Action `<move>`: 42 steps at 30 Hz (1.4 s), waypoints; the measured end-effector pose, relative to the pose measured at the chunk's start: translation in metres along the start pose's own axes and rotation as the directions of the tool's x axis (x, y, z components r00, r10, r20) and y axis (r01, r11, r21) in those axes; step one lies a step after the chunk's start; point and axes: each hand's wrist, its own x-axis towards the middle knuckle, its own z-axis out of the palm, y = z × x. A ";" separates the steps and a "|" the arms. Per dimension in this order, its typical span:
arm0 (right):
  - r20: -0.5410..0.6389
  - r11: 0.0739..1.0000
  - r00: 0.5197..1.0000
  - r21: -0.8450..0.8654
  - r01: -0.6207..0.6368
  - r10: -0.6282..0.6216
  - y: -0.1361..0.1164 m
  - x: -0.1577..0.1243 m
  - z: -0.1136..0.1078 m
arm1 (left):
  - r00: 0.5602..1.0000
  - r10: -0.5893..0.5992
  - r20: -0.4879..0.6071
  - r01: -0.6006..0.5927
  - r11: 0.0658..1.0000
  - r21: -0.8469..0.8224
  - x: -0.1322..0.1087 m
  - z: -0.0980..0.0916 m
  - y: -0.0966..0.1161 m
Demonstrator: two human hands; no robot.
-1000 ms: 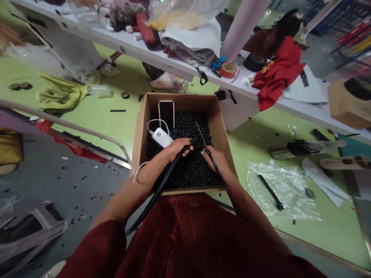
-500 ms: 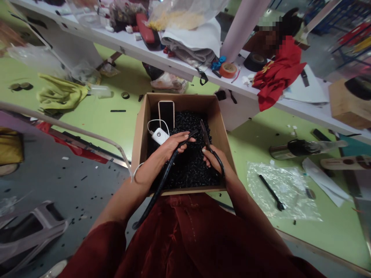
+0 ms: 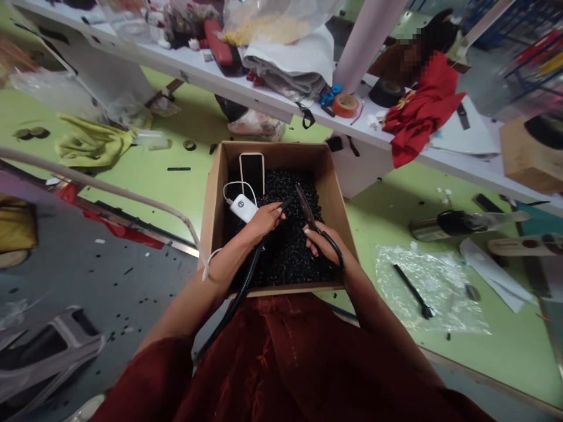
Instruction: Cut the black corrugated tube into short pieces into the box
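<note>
My left hand is closed around a long black ribbed tube, whose near end trails over the box edge toward my lap. The tube's far tip points at the blades of black-handled scissors. My right hand grips the scissors by the handles, blades pointing away from me. Both hands are over a cardboard box filled with small black pieces. Inside the box, a phone leans at the back left, and a white power bank with a looped cable lies beside my left hand.
A white pipe runs in from the left to the box. On the green surface at right are a clear plastic bag, a black strip tool and a flask. Beyond stands a cluttered shelf; another person is at back right.
My left hand with the tube has shifted slightly left and down. The scissors' blades have swung left, and the tube's trailing end has dropped behind my clothing.
</note>
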 end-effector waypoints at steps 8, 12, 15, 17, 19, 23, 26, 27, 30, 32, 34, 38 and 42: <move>0.182 0.999 0.983 0.048 -0.015 0.006 -0.004 -0.005 0.001 | 0.962 0.271 -0.019 -0.218 0.811 0.542 -0.002 0.001 -0.008; 0.058 0.993 0.996 0.096 -0.071 0.065 0.004 0.000 -0.001 | 0.951 0.305 -0.038 -0.212 0.741 0.637 -0.004 0.004 -0.012; -0.012 0.989 0.999 0.144 -0.042 0.044 0.005 0.000 0.000 | 0.954 0.295 -0.055 -0.193 0.744 0.640 -0.005 0.005 -0.013; 0.039 0.987 0.999 0.161 -0.022 0.016 0.001 -0.002 0.002 | 0.960 0.278 -0.036 -0.180 0.710 0.681 -0.006 0.005 -0.013; 0.134 0.989 0.991 0.143 -0.028 0.009 -0.003 -0.005 0.003 | 0.963 0.268 -0.008 -0.179 0.663 0.727 -0.006 0.005 -0.013; 0.121 0.995 0.991 0.078 -0.060 0.051 -0.005 -0.004 0.002 | 0.954 0.299 -0.003 -0.221 0.712 0.666 -0.006 0.005 -0.009; -0.057 0.996 0.996 0.064 -0.066 0.070 -0.003 -0.001 -0.001 | 0.958 0.287 -0.012 -0.248 0.848 0.468 -0.006 0.007 -0.004; -0.089 0.996 0.994 0.068 -0.060 0.066 -0.003 0.000 -0.001 | 0.968 0.252 -0.011 -0.229 0.894 0.384 -0.007 0.007 -0.002; -0.098 0.997 0.994 0.058 -0.043 0.048 -0.002 0.001 0.001 | 0.995 0.100 0.006 -0.100 0.988 0.117 -0.008 0.010 0.002; -0.092 0.999 0.995 0.014 -0.033 0.035 0.000 0.003 0.002 | 0.999 0.034 0.020 -0.033 0.999 -0.029 -0.008 0.010 0.005; -0.097 0.999 0.995 -0.040 -0.018 0.014 0.004 0.005 0.001 | 1.000 0.012 0.025 -0.009 0.993 -0.118 -0.007 0.011 0.007; -0.112 0.984 0.993 -0.176 0.016 -0.036 0.011 0.008 -0.002 | 0.999 -0.016 0.042 0.026 0.972 -0.235 -0.007 0.010 0.011; -0.073 0.963 0.995 -0.264 0.051 -0.073 0.011 0.008 -0.003 | 0.998 -0.028 0.048 0.041 0.957 -0.287 -0.009 0.009 0.014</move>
